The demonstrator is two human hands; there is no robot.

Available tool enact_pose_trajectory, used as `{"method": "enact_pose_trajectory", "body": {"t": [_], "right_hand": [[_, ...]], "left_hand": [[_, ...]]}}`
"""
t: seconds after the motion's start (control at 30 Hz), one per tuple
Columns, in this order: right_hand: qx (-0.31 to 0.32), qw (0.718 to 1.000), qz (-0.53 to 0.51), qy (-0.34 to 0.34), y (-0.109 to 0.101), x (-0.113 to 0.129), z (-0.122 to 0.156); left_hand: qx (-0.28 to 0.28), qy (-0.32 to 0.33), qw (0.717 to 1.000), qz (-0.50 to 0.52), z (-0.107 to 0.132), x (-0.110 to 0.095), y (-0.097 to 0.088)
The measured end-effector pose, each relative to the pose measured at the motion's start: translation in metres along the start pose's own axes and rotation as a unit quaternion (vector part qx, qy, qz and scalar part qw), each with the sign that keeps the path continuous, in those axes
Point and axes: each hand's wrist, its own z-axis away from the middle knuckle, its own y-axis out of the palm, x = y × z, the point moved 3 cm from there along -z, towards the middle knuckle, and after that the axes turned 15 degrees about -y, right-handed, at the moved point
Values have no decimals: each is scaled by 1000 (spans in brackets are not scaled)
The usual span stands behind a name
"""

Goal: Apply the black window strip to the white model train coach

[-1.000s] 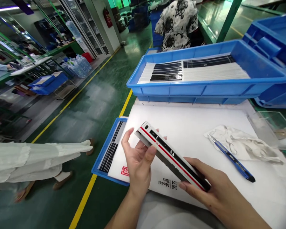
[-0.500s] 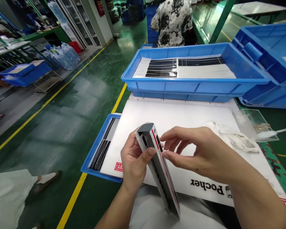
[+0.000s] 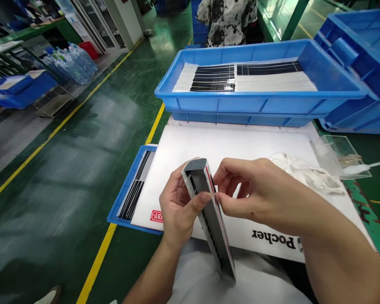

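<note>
My left hand (image 3: 180,202) is wrapped round a long grey model train car body (image 3: 213,228), a hollow shell with window openings and a red stripe. It stands tilted, its rounded end up and its open side towards me, the lower end by my lap. My left thumb presses the near edge. My right hand (image 3: 243,190) is at the shell's right side near the top, thumb and index finger pinched against a dark area there. What lies between those fingertips is too small to make out.
A blue bin (image 3: 259,103) with black-and-white pieces stands on the table's white sheet (image 3: 218,141). At left is a low blue tray (image 3: 120,202) of dark strips. White cloth (image 3: 300,171) and a clear box (image 3: 338,154) lie right. A person's patterned shirt (image 3: 228,21) shows behind.
My right fingers have closed in against the side of the train car body. The view has tipped down a little. A person at the lower left has mostly walked out of view.
</note>
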Motion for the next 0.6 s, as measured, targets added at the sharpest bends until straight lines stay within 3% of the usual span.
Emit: {"method": "enact_pose_trajectory", "body": {"t": [0.33, 0.6], "right_hand": [[-35, 999, 39, -5, -1, -2, 2], [-1, 1000, 3, 3, -8, -8, 10]], "left_hand": [[20, 7, 1000, 6, -2, -1, 5], [25, -5, 1000, 8, -6, -1, 5]]}}
